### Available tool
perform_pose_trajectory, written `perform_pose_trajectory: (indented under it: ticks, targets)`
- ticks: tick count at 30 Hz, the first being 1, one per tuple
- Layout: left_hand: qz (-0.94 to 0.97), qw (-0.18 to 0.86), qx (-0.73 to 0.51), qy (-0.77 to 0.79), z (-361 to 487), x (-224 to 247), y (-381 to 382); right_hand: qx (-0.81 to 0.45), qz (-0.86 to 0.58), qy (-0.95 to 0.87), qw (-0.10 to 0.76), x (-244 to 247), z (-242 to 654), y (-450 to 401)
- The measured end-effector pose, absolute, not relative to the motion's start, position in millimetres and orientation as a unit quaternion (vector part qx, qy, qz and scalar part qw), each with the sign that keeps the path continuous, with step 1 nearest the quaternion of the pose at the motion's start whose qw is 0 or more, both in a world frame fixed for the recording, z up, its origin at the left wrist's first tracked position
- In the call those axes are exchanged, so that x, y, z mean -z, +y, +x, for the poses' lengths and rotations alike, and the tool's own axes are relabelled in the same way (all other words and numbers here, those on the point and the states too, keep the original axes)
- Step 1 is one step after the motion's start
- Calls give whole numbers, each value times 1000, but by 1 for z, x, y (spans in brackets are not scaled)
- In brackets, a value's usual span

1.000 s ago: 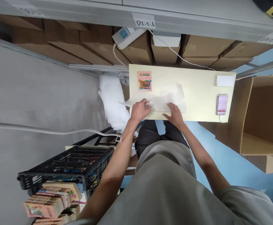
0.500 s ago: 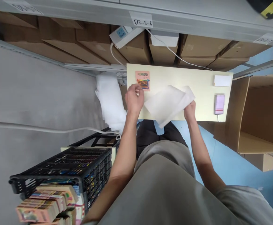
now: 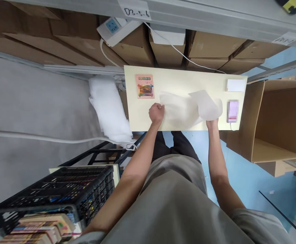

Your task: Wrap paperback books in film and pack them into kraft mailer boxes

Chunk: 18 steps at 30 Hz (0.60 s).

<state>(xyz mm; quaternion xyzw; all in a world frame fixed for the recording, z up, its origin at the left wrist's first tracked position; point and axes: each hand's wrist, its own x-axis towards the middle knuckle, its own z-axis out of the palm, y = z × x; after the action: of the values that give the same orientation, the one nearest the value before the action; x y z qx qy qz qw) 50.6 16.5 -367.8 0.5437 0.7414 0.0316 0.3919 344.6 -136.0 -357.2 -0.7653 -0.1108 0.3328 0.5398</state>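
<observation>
A thin, soft white sheet [image 3: 180,108], like packing foam, is stretched low over the pale tabletop [image 3: 178,79]. My left hand [image 3: 156,113] pinches its left edge with closed fingers. On the other side my right hand [image 3: 212,123] grips the sheet's right end, which curls up and folds over, hiding most of those fingers. Beyond my left hand, flat at the table's far left, lies a pink card-like booklet [image 3: 145,86] with a rainbow-edged picture; neither hand touches it.
A stack of white sheets [image 3: 108,108] hangs left of the table. A white box [image 3: 235,85] and a pink-screened phone [image 3: 232,111] lie at the right end. Nearby are an open carton [image 3: 258,125], a power strip [image 3: 117,30] and a black crate [image 3: 61,186] with books beside it.
My left hand has moved right and down, from beside the booklet onto the sheet's left edge. The sheet is now spread flatter between my hands, its right end curled. The view has shifted slightly.
</observation>
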Motion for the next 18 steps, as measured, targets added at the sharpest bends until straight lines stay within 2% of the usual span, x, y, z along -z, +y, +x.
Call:
perform_pose_trajectory:
  ticks: [4,7,10,14,18]
  targets:
    - [491,333,-93,800,22,360,16,-333,-773,-63,537,372,356,-129]
    - [473,306,-121,817,1,355,15,-313,-813,-74,486,384,365,-120]
    - [452,294,-137,831,-15,353,16,-213,-878,-136,406,386,368,-115]
    - [418,293,-142,848,-26,357,17,-58,-905,-287,310,353,348,-117]
    - [414,272,-192,847,-21,361,9,-64,-855,-411,309,310,305,-106]
